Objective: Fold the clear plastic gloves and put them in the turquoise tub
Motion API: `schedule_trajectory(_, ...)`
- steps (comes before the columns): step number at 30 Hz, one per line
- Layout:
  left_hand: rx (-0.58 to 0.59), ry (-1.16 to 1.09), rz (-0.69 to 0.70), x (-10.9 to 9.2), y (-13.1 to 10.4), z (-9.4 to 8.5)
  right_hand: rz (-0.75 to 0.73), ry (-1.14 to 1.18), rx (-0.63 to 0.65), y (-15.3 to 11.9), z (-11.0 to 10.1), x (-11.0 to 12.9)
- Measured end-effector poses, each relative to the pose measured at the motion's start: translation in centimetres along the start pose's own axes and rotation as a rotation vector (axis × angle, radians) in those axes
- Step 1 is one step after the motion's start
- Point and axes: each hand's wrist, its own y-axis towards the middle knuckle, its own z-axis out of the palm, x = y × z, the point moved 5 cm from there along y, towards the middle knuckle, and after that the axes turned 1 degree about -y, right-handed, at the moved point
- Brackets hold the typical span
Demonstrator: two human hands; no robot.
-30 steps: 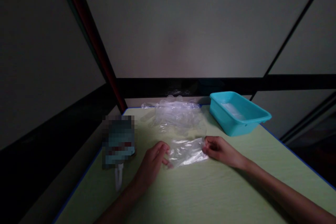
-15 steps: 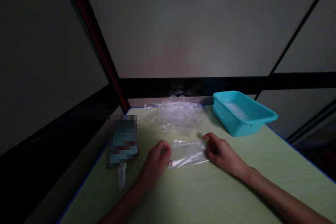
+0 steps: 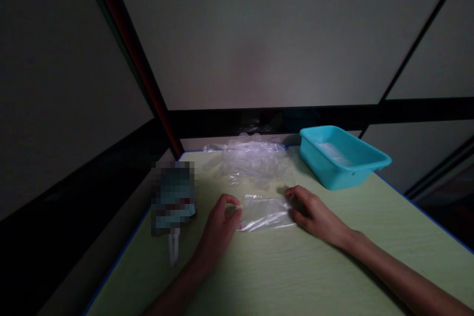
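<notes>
A thin, clear plastic sheet (image 3: 264, 213), perhaps a folded disposable glove, lies flat on the table between my hands. At its left edge, the thumb and forefinger of my left hand (image 3: 224, 222) come together in a pinch. My right hand (image 3: 313, 212) rests at the right edge, its thumb and forefinger apart and touching or just over the plastic; its other fingers are mostly hidden. Beyond the sheet is a loose pile of clear plastic gloves (image 3: 255, 158), with rounded finger ends showing at the back.
A turquoise plastic basin (image 3: 342, 177) stands at the back right, with some clear plastic inside. On the left lies a pixelated item (image 3: 174, 202) with a white strap (image 3: 173, 249). The pale green table (image 3: 281, 276) has blue edging and meets a grey panelled wall (image 3: 259, 34).
My left thumb and forefinger have drawn together at the sheet's left edge. My right thumb has straightened away from its curl. The sheet, pile and basin stay in place.
</notes>
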Motion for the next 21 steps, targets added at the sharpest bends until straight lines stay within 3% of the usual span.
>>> schedule_trajectory(7, -0.091, 0.098, 0.005, -0.5, -0.2, -0.5, 0.05, 0.262, 0.12, 0.1, 0.0, 0.2)
schedule_trajectory(12, -0.241, 0.238, 0.12, -1.2, -0.1, -1.8, -0.081, 0.244, 0.176, -0.5, -0.8, 0.4)
schedule_trajectory(15, -0.264, 0.374, 0.276, -2.2, -1.0, -1.6, -0.264, 0.107, 0.146, -1.0, -1.4, 0.7)
schedule_trajectory(17, -0.178, 0.516, 0.456, -3.0, -2.2, -0.3, -0.432, -0.028, 0.125, -1.5, -1.4, 1.2)
schedule_trajectory(19, 0.004, 0.621, 0.611, -3.6, -3.6, 1.8, -0.54, -0.133, 0.115, -1.9, -1.1, 1.6)
schedule_trajectory(21, 0.226, 0.679, 0.657, -3.7, -4.8, 3.9, -0.585, -0.199, 0.118, -2.0, -0.8, 1.7)
